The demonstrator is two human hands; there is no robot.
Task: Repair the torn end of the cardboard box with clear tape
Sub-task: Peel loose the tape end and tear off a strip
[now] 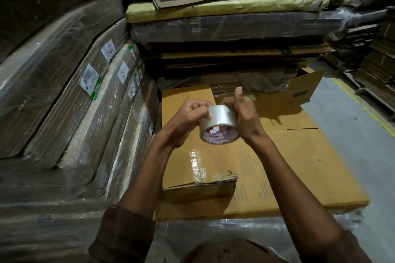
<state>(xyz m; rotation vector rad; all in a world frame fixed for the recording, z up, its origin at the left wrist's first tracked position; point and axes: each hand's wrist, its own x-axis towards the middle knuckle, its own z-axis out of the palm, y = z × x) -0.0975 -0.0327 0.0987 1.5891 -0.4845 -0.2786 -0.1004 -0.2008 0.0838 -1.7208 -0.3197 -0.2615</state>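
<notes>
1. Nearest the camera: brown sleeves [128,235] pushed up both forearms, clear plastic wrap [213,235] stretched under the work.
2. Just beyond, on that wrap: flattened cardboard box [299,166] lying flat, its near edge running left to right; torn end [224,177] ragged at the near left, corner lifted and frayed, with a crinkled strip of clear tape [197,164] already across the edge beside the tear.
3. Above the box, held clear of it: roll of clear tape [219,126], gripped between both hands.
4. Left hand [188,121]: fingers curled onto the roll's outer face, thumb and fingertips pinching at the tape surface.
5. Right hand [245,115]: wrapped round the roll's far side, index finger raised straight.
6. On the roll's core: red print, "WONDER" legible, the rest partly hidden.
7. Left: wrapped cardboard stacks [64,102] hard against the box's edge, white labels [89,79] with a barcode and handwriting too small to read.
8. Right: bare grey floor [352,145], open room, yellow line [363,109] along it.
9. Farther back: open box flap [305,89] bearing a small green label, unreadable; higher stacks of flat cardboard [235,28] behind.
</notes>
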